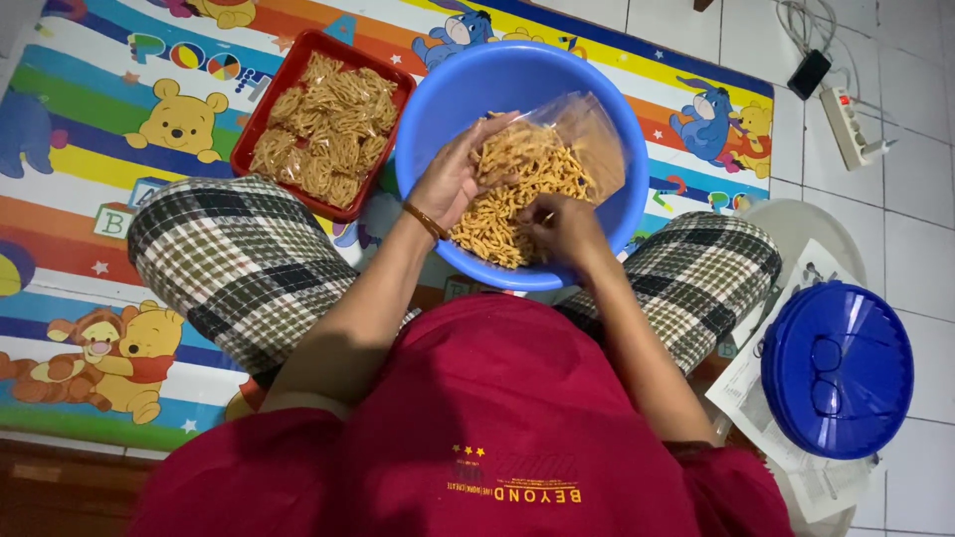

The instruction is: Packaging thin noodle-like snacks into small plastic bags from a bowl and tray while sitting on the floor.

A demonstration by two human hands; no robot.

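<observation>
Centre frame, your left hand [450, 179] grips the clear plastic bag [572, 134] of fried snack sticks over the round blue plastic basin [438, 109]; your right hand [565, 227] pinches sticks.

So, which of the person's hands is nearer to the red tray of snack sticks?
Left. The left hand is at the clear plastic bag in the blue basin, on the side beside the red tray. The right hand is on the bag's far side, farther away.
</observation>
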